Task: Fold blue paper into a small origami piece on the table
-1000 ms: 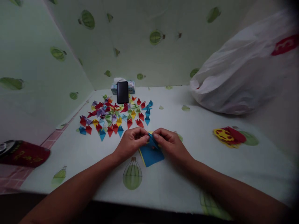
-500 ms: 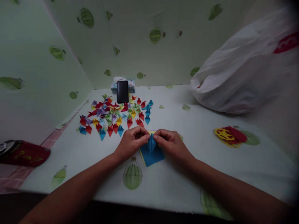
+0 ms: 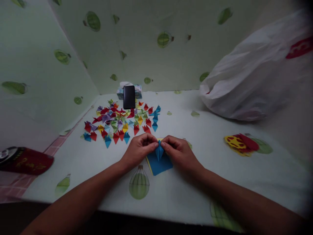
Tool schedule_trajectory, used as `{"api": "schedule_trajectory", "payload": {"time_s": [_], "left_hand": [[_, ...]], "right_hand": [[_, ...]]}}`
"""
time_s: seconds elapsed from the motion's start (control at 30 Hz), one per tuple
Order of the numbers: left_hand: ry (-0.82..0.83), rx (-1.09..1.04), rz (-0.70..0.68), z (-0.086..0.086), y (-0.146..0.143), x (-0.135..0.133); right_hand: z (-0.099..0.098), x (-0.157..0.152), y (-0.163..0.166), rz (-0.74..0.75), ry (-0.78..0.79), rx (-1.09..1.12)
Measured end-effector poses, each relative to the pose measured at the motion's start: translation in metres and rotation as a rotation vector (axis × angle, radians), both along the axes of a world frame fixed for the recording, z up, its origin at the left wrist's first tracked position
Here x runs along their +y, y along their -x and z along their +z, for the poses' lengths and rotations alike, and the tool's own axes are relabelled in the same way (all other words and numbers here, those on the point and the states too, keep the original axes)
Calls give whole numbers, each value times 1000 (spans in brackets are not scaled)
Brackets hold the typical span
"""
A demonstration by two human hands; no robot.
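Observation:
Between my two hands is a blue folded paper crane point(image 3: 159, 153), its narrow point facing me. My left hand point(image 3: 140, 147) pinches its upper left side between thumb and fingers. On the other side, my right hand point(image 3: 179, 150) pinches the upper right part the same way. Fingertips hide the top of the fold. Right below lies a stack of square paper point(image 3: 158, 167), blue on top with a yellow edge showing. Many small paper cranes point(image 3: 121, 134) in red, blue, yellow, green and purple are spread beyond my left hand.
A black phone point(image 3: 129, 97) leans against a tissue box point(image 3: 138, 90) at the back. A white plastic bag point(image 3: 239, 81) bulges at the right rear. Red and yellow cut-out shapes point(image 3: 241, 143) lie at right. A dark red can point(image 3: 26, 160) is at the left edge.
The whole view has shifted very slightly. Both hands keep their pinch on the blue paper crane, with no clear change in its shape.

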State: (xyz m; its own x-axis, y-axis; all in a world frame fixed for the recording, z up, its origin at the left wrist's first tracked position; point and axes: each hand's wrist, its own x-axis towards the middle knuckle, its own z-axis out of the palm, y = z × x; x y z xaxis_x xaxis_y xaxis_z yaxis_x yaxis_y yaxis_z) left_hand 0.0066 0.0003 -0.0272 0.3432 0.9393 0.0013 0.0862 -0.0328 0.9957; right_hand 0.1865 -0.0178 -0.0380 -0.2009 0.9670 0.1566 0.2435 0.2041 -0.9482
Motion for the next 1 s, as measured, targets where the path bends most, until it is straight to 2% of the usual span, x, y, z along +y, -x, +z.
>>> {"api": "schedule_trajectory", "payload": {"time_s": [0.47,0.83,1.0], "left_hand": [[-69,39,-22,0,1,0],[-47,64,-38,5,2,0],[5,12,-30,3,-1,-1]], "right_hand": [[2,-1,0,24,22,13],[2,-2,0,50,38,5],[0,-1,1,38,-27,-33]]}}
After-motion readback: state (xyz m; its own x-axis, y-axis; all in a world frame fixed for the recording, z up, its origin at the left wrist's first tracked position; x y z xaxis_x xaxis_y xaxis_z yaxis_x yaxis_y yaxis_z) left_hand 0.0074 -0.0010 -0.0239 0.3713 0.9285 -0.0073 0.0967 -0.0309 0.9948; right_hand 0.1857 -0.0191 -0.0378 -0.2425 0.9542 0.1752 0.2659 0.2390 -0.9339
